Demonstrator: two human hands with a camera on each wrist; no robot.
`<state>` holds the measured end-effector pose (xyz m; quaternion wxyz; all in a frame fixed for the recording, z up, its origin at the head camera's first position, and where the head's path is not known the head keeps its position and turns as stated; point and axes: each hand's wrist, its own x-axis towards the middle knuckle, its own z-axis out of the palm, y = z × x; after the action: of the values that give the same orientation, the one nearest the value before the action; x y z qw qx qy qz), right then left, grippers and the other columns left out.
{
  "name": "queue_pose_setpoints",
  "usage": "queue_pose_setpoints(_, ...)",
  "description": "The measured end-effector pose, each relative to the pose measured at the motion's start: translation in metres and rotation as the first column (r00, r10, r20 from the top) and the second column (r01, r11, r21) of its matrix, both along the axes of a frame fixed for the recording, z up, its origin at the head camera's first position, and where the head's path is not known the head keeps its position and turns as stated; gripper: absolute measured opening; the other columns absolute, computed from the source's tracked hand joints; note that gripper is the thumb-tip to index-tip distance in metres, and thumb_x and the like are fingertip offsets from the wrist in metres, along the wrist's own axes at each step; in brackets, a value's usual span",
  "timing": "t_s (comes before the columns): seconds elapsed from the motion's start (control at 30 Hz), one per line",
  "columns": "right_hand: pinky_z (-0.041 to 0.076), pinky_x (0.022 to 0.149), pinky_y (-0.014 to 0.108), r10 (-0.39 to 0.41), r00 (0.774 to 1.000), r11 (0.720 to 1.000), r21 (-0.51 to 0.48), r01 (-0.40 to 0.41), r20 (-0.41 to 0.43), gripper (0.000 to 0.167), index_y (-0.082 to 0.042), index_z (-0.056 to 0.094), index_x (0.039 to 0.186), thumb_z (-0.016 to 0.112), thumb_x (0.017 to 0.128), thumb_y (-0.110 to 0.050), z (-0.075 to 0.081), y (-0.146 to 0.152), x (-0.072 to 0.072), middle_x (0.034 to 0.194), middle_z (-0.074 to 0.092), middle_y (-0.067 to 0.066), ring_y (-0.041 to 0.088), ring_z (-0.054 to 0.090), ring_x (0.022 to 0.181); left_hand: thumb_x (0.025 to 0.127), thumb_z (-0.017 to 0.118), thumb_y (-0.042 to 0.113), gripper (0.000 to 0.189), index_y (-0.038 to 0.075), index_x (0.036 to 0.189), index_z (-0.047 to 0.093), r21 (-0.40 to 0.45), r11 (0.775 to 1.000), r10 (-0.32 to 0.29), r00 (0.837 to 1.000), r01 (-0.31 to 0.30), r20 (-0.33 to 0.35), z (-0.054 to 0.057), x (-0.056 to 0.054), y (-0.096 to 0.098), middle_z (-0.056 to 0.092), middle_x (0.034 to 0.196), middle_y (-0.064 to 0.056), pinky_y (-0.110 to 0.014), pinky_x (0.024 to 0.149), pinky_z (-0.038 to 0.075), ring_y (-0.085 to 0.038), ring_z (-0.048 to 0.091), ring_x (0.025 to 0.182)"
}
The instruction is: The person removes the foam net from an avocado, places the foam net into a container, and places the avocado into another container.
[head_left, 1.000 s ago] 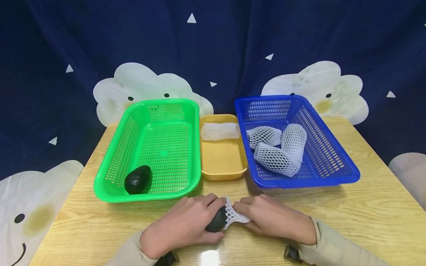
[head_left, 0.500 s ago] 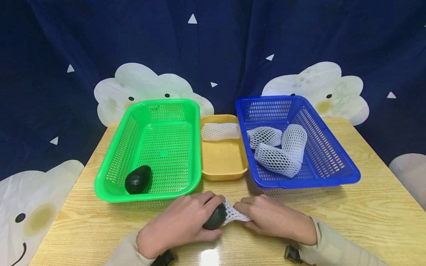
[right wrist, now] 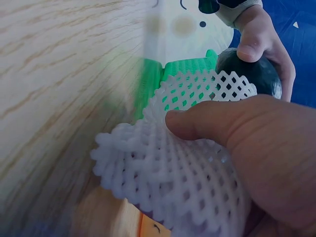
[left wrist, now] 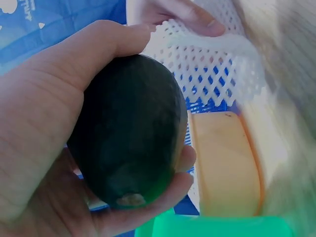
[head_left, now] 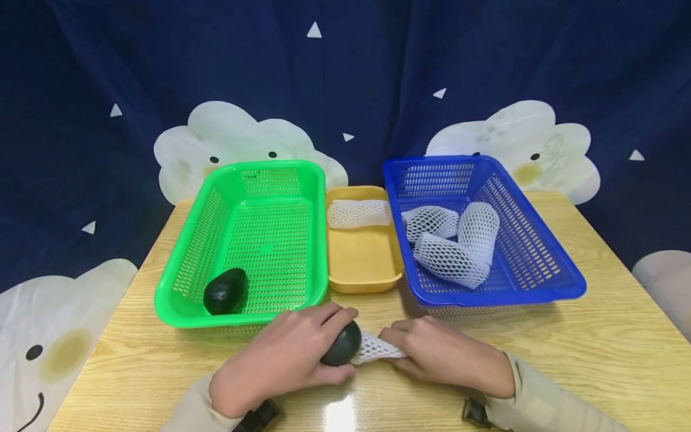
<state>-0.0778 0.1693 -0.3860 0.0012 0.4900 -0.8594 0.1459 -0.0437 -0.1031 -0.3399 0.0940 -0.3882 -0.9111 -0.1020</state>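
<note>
My left hand (head_left: pixel 294 351) grips a dark green avocado (head_left: pixel 342 344), thumb and fingers curled round its sides. In the left wrist view the bare avocado (left wrist: pixel 133 128) fills the palm, its stem scar facing the camera. My right hand (head_left: pixel 437 351) pinches a white foam net sleeve (head_left: pixel 375 349), which bunches under the thumb. Seen from the right wrist, the sleeve (right wrist: pixel 173 163) has a wide mouth on the avocado's side. The avocado sits outside that mouth, right beside it. Both hands are low over the table, in front of the baskets.
A green basket (head_left: pixel 318 252) at left holds another avocado (head_left: pixel 224 291). In the middle, a yellow tray (head_left: pixel 360 258) has a flat foam net (head_left: pixel 358 213) at its back. A blue basket (head_left: pixel 540 294) at right contains several net-covered pieces (head_left: pixel 450 259). A dark curtain hangs behind.
My left hand has drawn the avocado leftward, and it has come out of the foam net sleeve. My right hand has stayed in place, holding the sleeve.
</note>
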Motion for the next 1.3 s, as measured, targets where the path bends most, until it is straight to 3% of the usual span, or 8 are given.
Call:
queue_pose_setpoints(0.27, 0.048, 0.057, 0.016, 0.002, 1.000, 1.000, 0.002, -0.002, -0.004, 0.013, -0.022, 0.064, 0.094, 0.077, 0.090, -0.023, 0.001, 0.000, 0.000, 0.081, 0.066, -0.012, -0.003, 0.060, 0.068, 0.083, 0.079, 0.057, 0.070, 0.012, 0.134, 0.063, 0.022, 1.000, 0.022, 1.000, -0.022, -0.005, 0.008, -0.001, -0.007, 0.072, 0.116, 0.000, -0.027, 0.063, 0.059, -0.011, 0.072, 0.090)
queue_pose_setpoints(0.9, 0.051, 0.060, 0.017, -0.006, 1.000, 0.999, 0.035, 0.005, 0.019, 0.011, -0.022, 0.065, 0.096, 0.075, 0.092, -0.024, 0.001, 0.000, 0.001, 0.082, 0.066, -0.012, -0.002, 0.062, 0.071, 0.080, 0.081, 0.057, 0.070, 0.012, 0.131, 0.065, 0.133, 0.990, 0.059, 0.990, -0.042, -0.125, 0.022, -0.002, -0.025, 0.074, 0.112, 0.001, -0.028, 0.065, 0.061, -0.009, 0.073, 0.086)
queue_pose_setpoints(1.13, 0.052, 0.059, 0.017, -0.002, 1.000, 1.000, 0.016, 0.002, -0.001, 0.011, -0.022, 0.064, 0.095, 0.075, 0.091, -0.023, -0.001, 0.000, 0.001, 0.082, 0.067, -0.011, 0.000, 0.064, 0.070, 0.079, 0.082, 0.057, 0.070, 0.012, 0.131, 0.065, 0.134, 0.984, 0.132, 0.983, -0.115, -0.127, 0.028, -0.008, -0.037, 0.075, 0.115, -0.002, -0.033, 0.064, 0.062, -0.014, 0.075, 0.085)
queue_pose_setpoints(1.3, 0.051, 0.059, 0.017, -0.001, 1.000, 1.000, 0.018, 0.001, 0.000, 0.012, -0.021, 0.064, 0.096, 0.075, 0.091, -0.022, -0.002, 0.000, 0.001, 0.081, 0.066, -0.011, 0.000, 0.064, 0.070, 0.077, 0.084, 0.054, 0.073, 0.011, 0.132, 0.065, 0.143, 0.975, 0.193, 0.965, -0.169, -0.176, 0.031, -0.013, -0.047, 0.075, 0.114, -0.004, -0.037, 0.062, 0.062, -0.020, 0.077, 0.087)
